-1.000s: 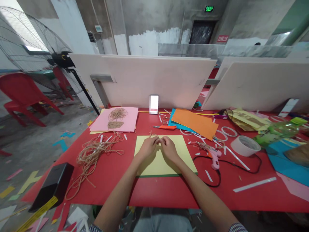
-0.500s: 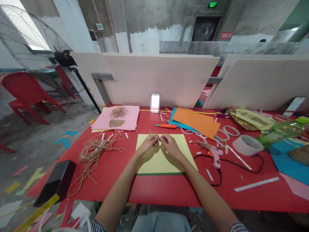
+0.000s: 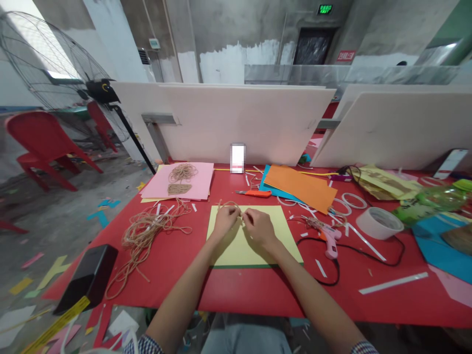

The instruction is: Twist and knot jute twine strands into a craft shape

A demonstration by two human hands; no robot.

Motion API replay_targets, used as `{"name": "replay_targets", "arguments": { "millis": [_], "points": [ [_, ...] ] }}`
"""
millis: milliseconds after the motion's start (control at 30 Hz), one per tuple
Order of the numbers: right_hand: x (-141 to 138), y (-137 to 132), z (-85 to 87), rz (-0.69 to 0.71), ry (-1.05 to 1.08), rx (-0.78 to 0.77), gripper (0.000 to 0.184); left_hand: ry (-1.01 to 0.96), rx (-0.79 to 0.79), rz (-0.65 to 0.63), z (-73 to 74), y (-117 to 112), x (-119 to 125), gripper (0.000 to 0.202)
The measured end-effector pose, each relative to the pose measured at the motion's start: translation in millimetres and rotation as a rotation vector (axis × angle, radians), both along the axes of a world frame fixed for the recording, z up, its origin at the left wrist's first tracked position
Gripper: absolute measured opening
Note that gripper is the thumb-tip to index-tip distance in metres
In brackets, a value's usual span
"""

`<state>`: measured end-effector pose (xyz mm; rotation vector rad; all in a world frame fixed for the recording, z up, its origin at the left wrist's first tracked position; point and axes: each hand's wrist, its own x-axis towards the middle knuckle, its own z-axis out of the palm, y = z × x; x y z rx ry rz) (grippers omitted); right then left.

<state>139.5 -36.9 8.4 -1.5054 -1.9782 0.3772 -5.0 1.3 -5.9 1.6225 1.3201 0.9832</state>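
A bit of string was pulled between two hands.
Over the yellow paper (image 3: 258, 248) on the red counter (image 3: 173, 268), the left hand (image 3: 225, 220) and right hand (image 3: 258, 227) had been moved a little apart; the string (image 3: 230, 202) was pinched in both hands' fingers (image 3: 235, 214). The string pile (image 3: 147, 231) farther off was left untouched.

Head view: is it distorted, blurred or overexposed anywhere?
Head view: wide-angle, the left wall pillar leans outward; a pixelated patch stands against the partition; the window behind the fan is blown out; left hand and right hand, pinching twine, are sharp.
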Motion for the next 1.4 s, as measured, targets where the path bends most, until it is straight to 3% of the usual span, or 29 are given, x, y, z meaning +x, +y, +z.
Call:
{"name": "replay_targets", "arguments": {
  "millis": [133, 267, 400, 467, 533, 667, 867, 1000, 1400],
  "points": [
    [-12.3, -7.4, -4.9, 0.101, -0.07, 0.035, 0.028, -0.172, -0.043, 0.023, -2.1, -1.2, 3.5, 0.03],
    [-13.3, -8.9, -8.4, 0.078, -0.021, 0.044, 0.026, -0.144, -0.013, 0.045, -3.1, -1.3, 6.9, 0.027],
    [-11.2, -4.2, -11.7, -0.07, 0.32, 0.009, 0.018, 0.026, 0.053, 0.022, -2.5, -1.2, 8.3, 0.031],
    [-9.0, 0.1, -13.4, -0.082, 0.52, -0.129, 0.023, 0.129, 0.08, -0.045, -0.8, -2.6, 8.4, 0.032],
    [-5.2, 4.2, -13.6, -0.066, 0.589, -0.264, 0.021, 0.256, 0.099, -0.103, 1.9, -5.7, 8.4, 0.031],
    [4.1, 7.2, -8.4, -0.078, 0.344, -0.251, 0.01, 0.535, 0.139, -0.15, 8.3, -15.4, 8.8, 0.028],
    [9.8, 6.4, -0.7, -0.058, 0.092, -0.185, 0.017, 0.743, 0.143, -0.18, 12.9, -23.2, 8.7, 0.017],
    [11.2, 6.9, 0.0, -0.025, 0.032, -0.163, 0.025, 0.815, 0.138, -0.182, 11.5, -22.3, 7.4, 0.016],
    [16.9, 9.7, 2.2, 0.029, 0.071, -0.177, 0.026, 0.823, 0.176, -0.187, 13.6, -22.9, 7.0, 0.019]
  ]
}}
